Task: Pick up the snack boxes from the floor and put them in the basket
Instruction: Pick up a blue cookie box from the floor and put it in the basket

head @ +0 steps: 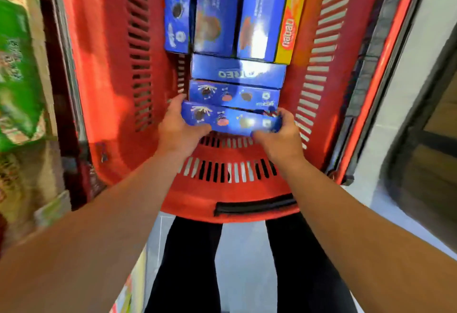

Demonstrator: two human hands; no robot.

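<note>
- The left hand [179, 127] grips the left end of a blue snack box [231, 121], thumb on the near edge and fingers curled over the far side.
- The right hand [278, 137] clasps the right end of the same box, fingers wrapped over its corner.
- The held box lies lengthways between the two hands, inside the red basket [103, 90], above its near wall of slots.
- Just beyond the held box, and touching or nearly touching it, sits a second blue box [233, 95] with the same cookie pictures on top.
- Beyond that one lies a third blue box [238, 71], its Oreo lettering upside down to the viewer.
- Farther still, at the basket's far end, three more blue boxes [217, 11] stand side by side, running away from the held box.
- A yellow box [290, 25] is set against the right of those three.
- Nearer than the held box, a black handle [254, 205] lies along the basket's near rim.
- Under that rim, legs in black trousers [188, 263] stand on a pale floor [243, 263].
- Left of the basket, green packaging [17, 70] shows blurred.
</note>
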